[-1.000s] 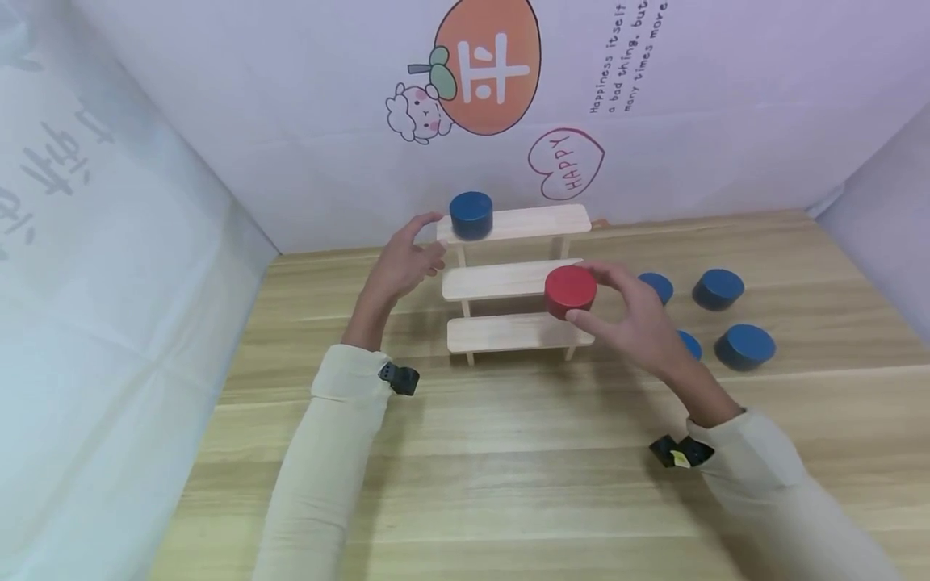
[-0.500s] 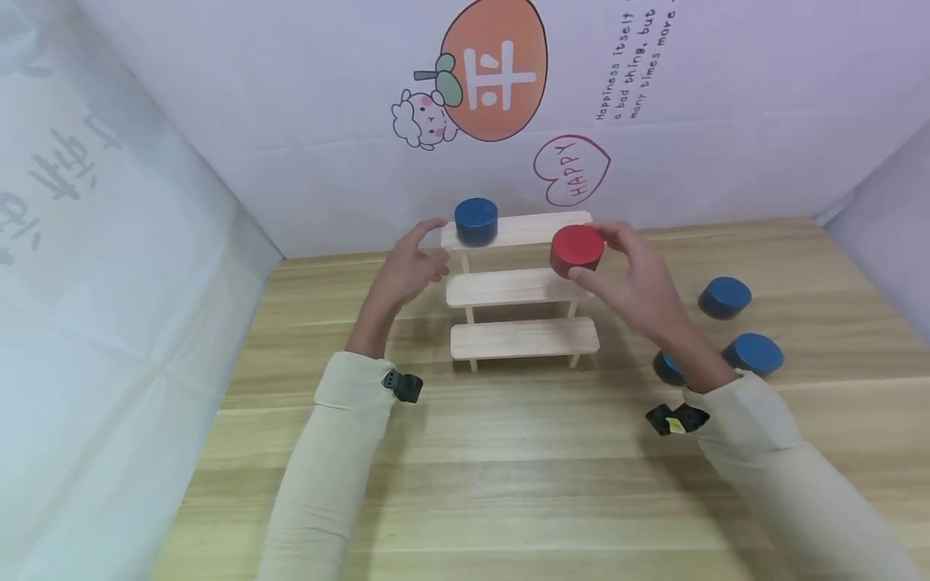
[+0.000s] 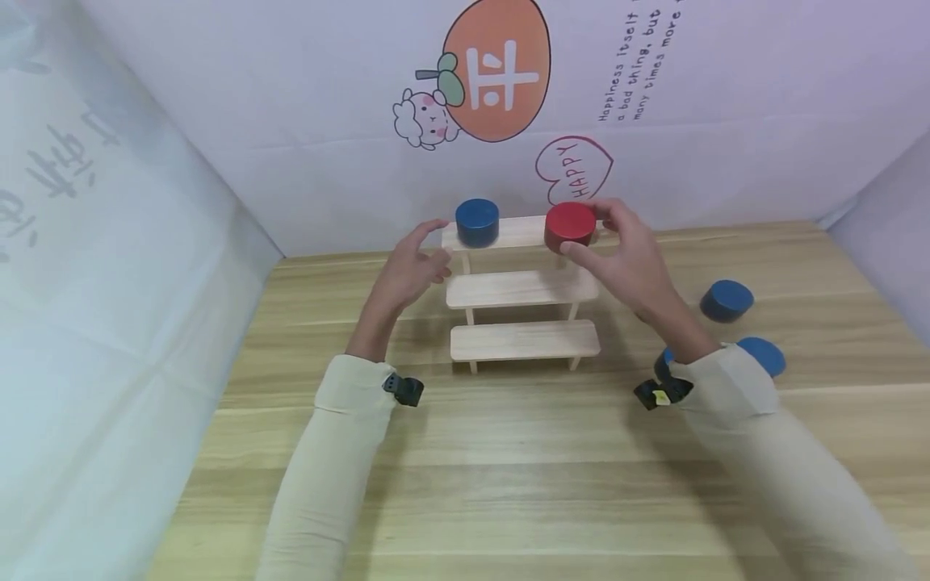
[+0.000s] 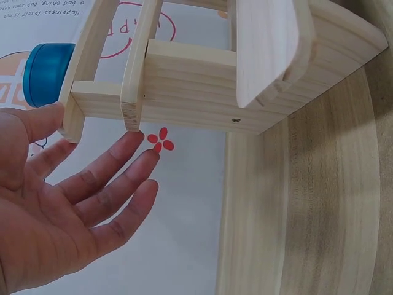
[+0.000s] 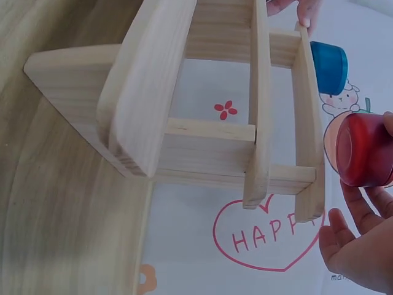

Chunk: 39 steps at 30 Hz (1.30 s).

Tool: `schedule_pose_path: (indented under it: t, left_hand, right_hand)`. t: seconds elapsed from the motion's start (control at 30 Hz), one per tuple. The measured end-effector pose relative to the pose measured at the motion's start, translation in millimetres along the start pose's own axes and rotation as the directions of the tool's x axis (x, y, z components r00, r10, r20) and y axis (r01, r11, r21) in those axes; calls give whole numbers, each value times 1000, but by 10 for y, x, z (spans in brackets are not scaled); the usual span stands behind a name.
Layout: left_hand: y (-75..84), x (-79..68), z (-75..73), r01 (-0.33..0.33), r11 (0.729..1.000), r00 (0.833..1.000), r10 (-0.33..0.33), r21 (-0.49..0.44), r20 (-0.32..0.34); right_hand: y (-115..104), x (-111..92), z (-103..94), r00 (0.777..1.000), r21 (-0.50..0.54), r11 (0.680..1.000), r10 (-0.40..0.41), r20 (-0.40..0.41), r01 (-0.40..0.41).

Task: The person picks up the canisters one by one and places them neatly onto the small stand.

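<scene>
Placement, I judge — my right hand [image 3: 630,258] pinches a glossy red cylinder [image 3: 570,226], upper centre; left hand [image 3: 408,271] spread — level lowering needed.

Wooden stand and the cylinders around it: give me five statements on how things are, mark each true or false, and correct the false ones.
1. The right hand holds the red cylinder. True.
2. The red cylinder rests on the middle shelf. False: it is held above the top shelf, with a gap showing in the right wrist view.
3. A blue cylinder stands toward the top shelf's left end. True.
4. The left hand is lifting a blue cylinder. False: it is at the top shelf's left end.
5. Other blue cylinders are on the table, right of the wooden stand. True.
</scene>
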<state>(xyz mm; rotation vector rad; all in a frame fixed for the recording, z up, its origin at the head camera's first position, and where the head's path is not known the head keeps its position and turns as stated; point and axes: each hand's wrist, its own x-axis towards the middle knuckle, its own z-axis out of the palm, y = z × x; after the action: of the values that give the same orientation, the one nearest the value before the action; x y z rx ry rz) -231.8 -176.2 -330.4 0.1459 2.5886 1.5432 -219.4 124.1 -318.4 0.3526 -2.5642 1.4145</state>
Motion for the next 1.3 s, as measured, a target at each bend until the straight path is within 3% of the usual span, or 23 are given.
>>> schedule_pose_path:
  t: [0.13, 0.6, 0.93, 1.3]
  left_hand:
    - [7, -9, 7, -6, 1000, 1000, 6, 12, -11]
    - [-22, -24, 27, -44, 999, 999, 44, -18, -10]
    - [-8, -8, 50, -30, 1000, 999, 30, -4, -10]
    - [39, -27, 111, 8, 982, 997, 7, 186, -79]
  right_hand:
    - [25, 72, 21, 999, 4, 999, 37, 2, -37]
    - [59, 287, 61, 1000, -28, 1000, 12, -5, -12]
    - [140, 308, 79, 1000, -43, 999, 23, 2, -23]
    - [159, 281, 36, 1000, -49, 999, 19, 17, -18]
